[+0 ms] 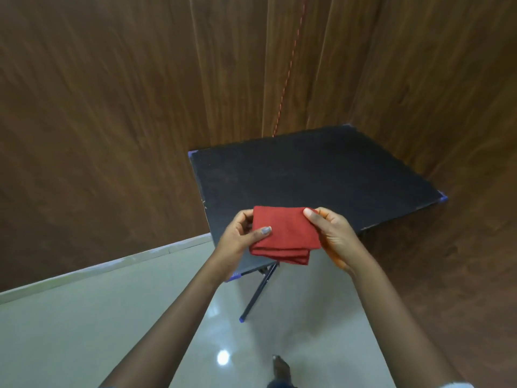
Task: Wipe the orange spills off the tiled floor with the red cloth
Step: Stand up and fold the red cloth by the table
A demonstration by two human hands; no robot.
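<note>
prep step: left hand and right hand each pinch the folded red fabric cloth above the black square surface; no orange spills in view, so next likely lower it to the glossy pale tiled floor.

A black table stands in the corner, its far edges close against brown wood-grain walls. Blue caps mark its corners, and a dark leg with a blue foot slants down beneath its near edge. A thin red cord hangs along the far wall.
</note>
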